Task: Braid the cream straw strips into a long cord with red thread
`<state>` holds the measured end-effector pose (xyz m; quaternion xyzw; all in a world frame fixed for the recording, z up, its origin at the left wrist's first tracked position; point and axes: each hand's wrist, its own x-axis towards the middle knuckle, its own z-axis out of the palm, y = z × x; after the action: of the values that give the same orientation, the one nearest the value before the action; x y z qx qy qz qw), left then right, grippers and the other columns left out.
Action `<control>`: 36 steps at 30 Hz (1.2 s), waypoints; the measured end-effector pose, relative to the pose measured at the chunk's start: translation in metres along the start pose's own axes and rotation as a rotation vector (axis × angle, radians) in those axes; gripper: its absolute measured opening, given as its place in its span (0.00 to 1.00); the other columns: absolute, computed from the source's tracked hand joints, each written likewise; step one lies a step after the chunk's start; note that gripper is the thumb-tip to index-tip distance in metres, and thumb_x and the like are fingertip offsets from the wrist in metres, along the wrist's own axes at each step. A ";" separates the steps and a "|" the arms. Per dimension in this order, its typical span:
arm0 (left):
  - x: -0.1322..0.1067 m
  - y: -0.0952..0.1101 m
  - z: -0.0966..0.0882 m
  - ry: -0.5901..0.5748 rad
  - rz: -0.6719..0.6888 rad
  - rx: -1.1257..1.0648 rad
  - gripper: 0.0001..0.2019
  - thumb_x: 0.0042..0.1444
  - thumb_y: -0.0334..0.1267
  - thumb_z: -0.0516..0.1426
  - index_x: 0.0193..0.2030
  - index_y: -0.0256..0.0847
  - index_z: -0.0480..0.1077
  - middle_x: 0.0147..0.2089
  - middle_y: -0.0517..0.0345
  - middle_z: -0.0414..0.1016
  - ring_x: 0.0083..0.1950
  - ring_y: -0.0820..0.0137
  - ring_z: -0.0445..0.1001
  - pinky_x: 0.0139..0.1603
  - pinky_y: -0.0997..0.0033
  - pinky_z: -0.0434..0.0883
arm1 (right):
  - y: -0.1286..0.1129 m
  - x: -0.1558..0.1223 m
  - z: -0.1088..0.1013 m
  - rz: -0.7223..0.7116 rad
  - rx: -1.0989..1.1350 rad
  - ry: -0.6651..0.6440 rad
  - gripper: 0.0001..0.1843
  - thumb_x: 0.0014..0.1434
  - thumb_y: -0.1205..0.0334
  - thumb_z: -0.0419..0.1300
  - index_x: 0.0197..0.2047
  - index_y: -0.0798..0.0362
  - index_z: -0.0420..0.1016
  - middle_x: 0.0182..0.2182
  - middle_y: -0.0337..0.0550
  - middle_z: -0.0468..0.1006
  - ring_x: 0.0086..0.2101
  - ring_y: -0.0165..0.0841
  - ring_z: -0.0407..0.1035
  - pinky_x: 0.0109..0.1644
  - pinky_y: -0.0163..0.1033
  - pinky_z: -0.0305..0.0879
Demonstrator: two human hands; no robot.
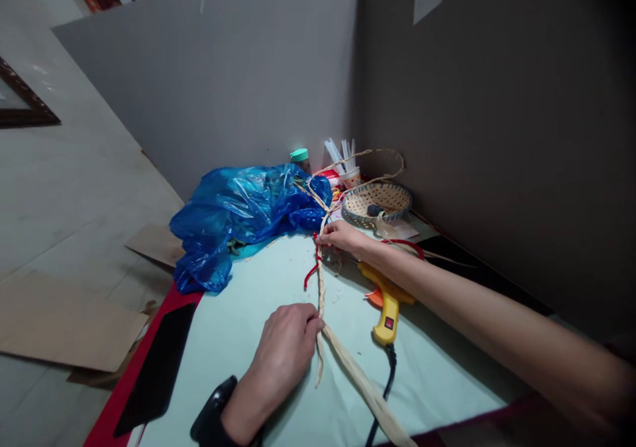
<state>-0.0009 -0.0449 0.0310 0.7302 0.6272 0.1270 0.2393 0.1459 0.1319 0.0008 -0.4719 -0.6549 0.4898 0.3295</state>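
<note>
A pale braided fibre cord (321,287) runs up the middle of the table. My left hand (285,344) pinches its lower part, where two loose strands (358,374) split apart below the fingers. Higher up, my right hand (342,236) closes its fingertips on the same cord. A fuzzy red strip (311,276) hangs beside the cord at the right fingertips; whether those fingers also hold it I cannot tell. Past my right hand the cord opens into a large loop (402,162). Under my right forearm lies a yellow glue gun (387,318), partly hidden.
A blue plastic bag (238,202) fills the back left. At the back stand a green-lidded jar (299,157), a cup of white sticks (350,179) and a woven basket (348,214). A black flat object (159,367) lies along the left edge. Grey partitions (278,69) enclose the table's back and right.
</note>
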 end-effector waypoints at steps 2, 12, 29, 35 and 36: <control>0.003 0.003 -0.007 -0.013 0.019 -0.028 0.13 0.56 0.37 0.49 0.23 0.40 0.67 0.25 0.56 0.71 0.29 0.68 0.65 0.32 0.70 0.53 | -0.004 -0.003 -0.001 -0.025 0.089 0.018 0.11 0.52 0.66 0.62 0.21 0.56 0.66 0.18 0.38 0.71 0.19 0.25 0.62 0.22 0.30 0.57; 0.056 0.009 0.005 0.051 0.051 -0.072 0.12 0.52 0.37 0.53 0.20 0.40 0.69 0.21 0.56 0.71 0.26 0.69 0.65 0.30 0.70 0.53 | -0.023 -0.007 -0.033 -0.171 0.384 0.077 0.09 0.57 0.68 0.57 0.27 0.55 0.61 0.28 0.42 0.77 0.24 0.23 0.65 0.29 0.29 0.61; 0.136 0.000 -0.018 0.158 -0.054 -0.801 0.19 0.51 0.44 0.60 0.49 0.40 0.67 0.36 0.54 0.74 0.31 0.72 0.71 0.31 0.74 0.66 | -0.011 0.003 -0.031 -0.169 0.451 -0.035 0.09 0.48 0.65 0.63 0.25 0.56 0.66 0.23 0.37 0.73 0.25 0.25 0.65 0.33 0.32 0.63; 0.160 0.006 0.004 0.048 -0.088 -1.084 0.08 0.51 0.39 0.60 0.33 0.36 0.69 0.25 0.60 0.69 0.22 0.78 0.67 0.24 0.77 0.65 | -0.005 0.009 -0.026 -0.187 0.358 0.049 0.12 0.45 0.59 0.64 0.24 0.55 0.66 0.20 0.32 0.65 0.23 0.24 0.59 0.28 0.31 0.55; 0.161 0.006 0.005 0.045 -0.097 -1.101 0.07 0.51 0.38 0.60 0.32 0.35 0.69 0.24 0.61 0.68 0.21 0.79 0.66 0.22 0.78 0.64 | -0.004 0.009 -0.025 -0.181 0.339 0.060 0.12 0.44 0.58 0.64 0.24 0.55 0.65 0.20 0.32 0.65 0.23 0.24 0.59 0.28 0.31 0.55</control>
<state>0.0357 0.1106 0.0112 0.4647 0.5058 0.4408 0.5778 0.1639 0.1486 0.0123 -0.3632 -0.5925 0.5473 0.4663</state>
